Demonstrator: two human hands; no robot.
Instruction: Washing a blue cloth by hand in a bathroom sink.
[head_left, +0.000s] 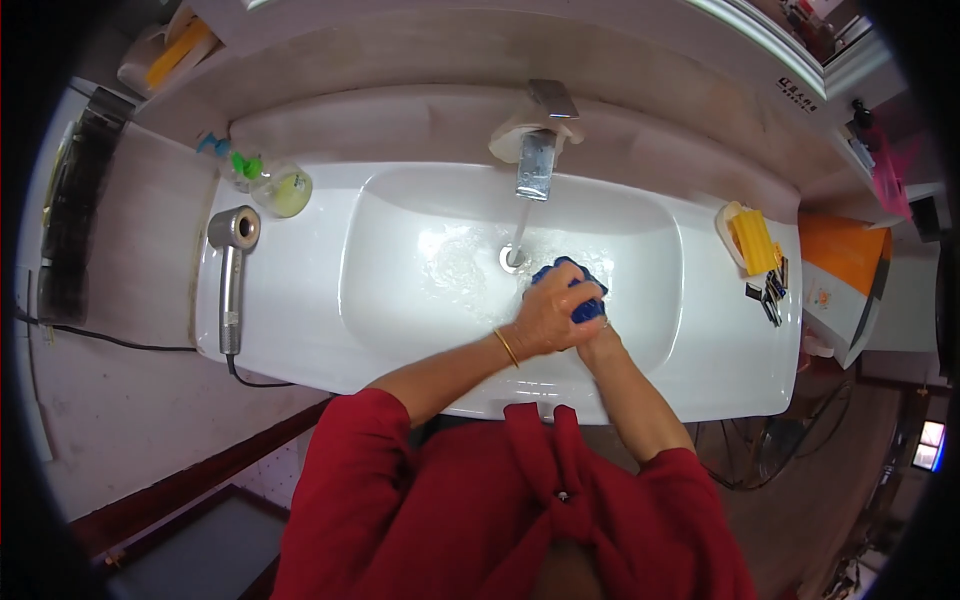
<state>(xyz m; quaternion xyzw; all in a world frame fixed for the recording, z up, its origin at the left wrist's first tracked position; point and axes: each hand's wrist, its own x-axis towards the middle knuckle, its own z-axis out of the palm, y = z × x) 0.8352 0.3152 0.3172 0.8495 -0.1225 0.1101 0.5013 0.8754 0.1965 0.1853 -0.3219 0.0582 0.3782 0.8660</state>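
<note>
Over the right half of the white sink, both my hands are pressed together around a bunched, dark blue cloth (588,309). My left hand (545,312), with a thin gold bangle at its wrist, wraps over the front of the bundle. My right hand (598,338) closes on it from the other side, its fingers largely hidden by my left hand and the cloth. Folds of blue poke out above and between the fingers. Just beyond them, water runs from the chrome faucet (535,165) toward the drain (512,258).
The sink (400,330) holds rippling water. On its left ledge are a silver hair dryer (233,270) with a cord and a pump bottle of yellow-green liquid (288,192). A yellow sponge-like block (755,242) and small dark items (768,297) lie on the right, near an orange-and-white box (845,270).
</note>
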